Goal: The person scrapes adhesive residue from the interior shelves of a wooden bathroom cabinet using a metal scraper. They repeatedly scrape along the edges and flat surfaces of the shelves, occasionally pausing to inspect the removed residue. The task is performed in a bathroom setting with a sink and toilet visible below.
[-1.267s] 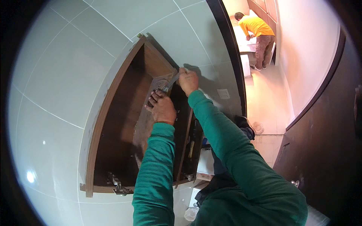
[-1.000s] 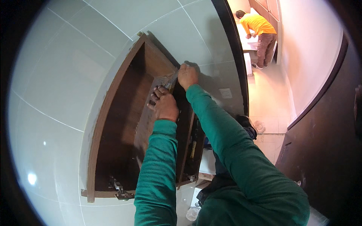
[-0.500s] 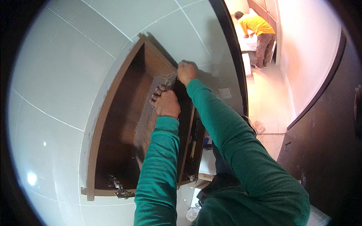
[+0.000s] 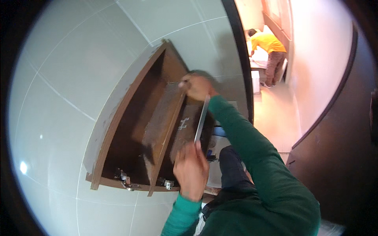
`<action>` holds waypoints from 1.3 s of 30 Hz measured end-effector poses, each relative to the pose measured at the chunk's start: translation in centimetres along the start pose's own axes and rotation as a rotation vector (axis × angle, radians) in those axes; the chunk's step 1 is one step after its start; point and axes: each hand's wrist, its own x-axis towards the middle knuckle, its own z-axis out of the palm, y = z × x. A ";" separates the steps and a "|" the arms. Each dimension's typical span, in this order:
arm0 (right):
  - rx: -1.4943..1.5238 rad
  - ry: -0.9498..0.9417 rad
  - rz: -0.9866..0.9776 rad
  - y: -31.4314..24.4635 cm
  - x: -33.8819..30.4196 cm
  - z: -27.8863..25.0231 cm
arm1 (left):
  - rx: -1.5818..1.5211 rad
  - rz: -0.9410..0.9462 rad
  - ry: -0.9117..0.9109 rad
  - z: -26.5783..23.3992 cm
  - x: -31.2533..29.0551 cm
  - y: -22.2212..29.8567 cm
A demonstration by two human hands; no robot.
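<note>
A brown wooden cabinet (image 4: 112, 129) opens toward me on the tiled wall, with a shelf board (image 4: 167, 141) running through it. My right hand (image 4: 197, 86) is curled at the shelf's far end; it is slightly blurred, and what it grips is hidden. My left hand (image 4: 191, 171) is in front of the compartment right of the shelf, its fingers pressed together at the near end of a thin pale strip (image 4: 202, 122). That strip reaches up toward my right wrist. Small pale metal fittings (image 4: 183, 123) show inside that compartment.
Metal hinges (image 4: 125, 181) and another hinge (image 4: 168, 184) are fixed along the cabinet's near edge. A dark door (image 4: 330, 145) stands at the right. Beyond a dark frame (image 4: 242, 55), a person in a yellow shirt (image 4: 269, 42) bends over a white surface.
My left hand has left the cabinet's inner far corner and moved nearer and right, to the pale strip. My right hand has shifted slightly nearer. The view has turned a little.
</note>
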 end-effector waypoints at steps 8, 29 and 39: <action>-0.456 -0.073 0.247 -1.8 4.4 3.5 | -0.130 -0.099 -0.193 -6.3 -16.2 -3.7; 1.427 0.410 0.713 6.4 5.8 5.0 | -0.185 -0.958 -0.514 -7.4 -29.1 -4.5; 1.363 0.381 0.879 9.6 10.9 2.6 | -0.315 -0.957 -0.324 -7.0 -29.0 -5.1</action>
